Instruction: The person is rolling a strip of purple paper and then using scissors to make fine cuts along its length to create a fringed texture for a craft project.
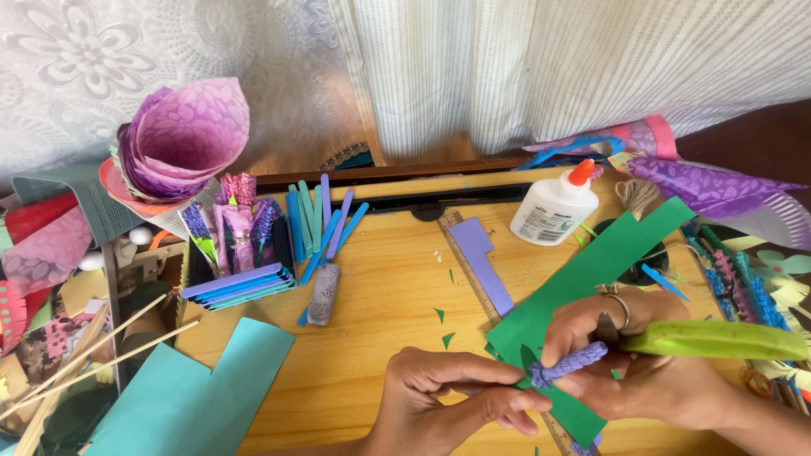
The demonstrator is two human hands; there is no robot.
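My right hand (629, 355) grips a small purple rolled paper flower spike (570, 364) between thumb and fingers, and green-handled scissors (718, 339) rest in the same hand, pointing right. My left hand (448, 397) sits just left of it with its fingertips touching the lower end of the purple spike. Both hands hover over a long green paper sheet (591, 279) that lies slantwise on the wooden table (389, 304). Part of the spike is hidden by my fingers.
A white glue bottle with an orange cap (555, 207) stands at the back. A purple paper strip (486, 262) lies along a ruler (463, 253). Teal paper (194, 393), a box of blue and purple strips (241, 283), a purple paper cone (182, 135) and paper scraps crowd both sides.
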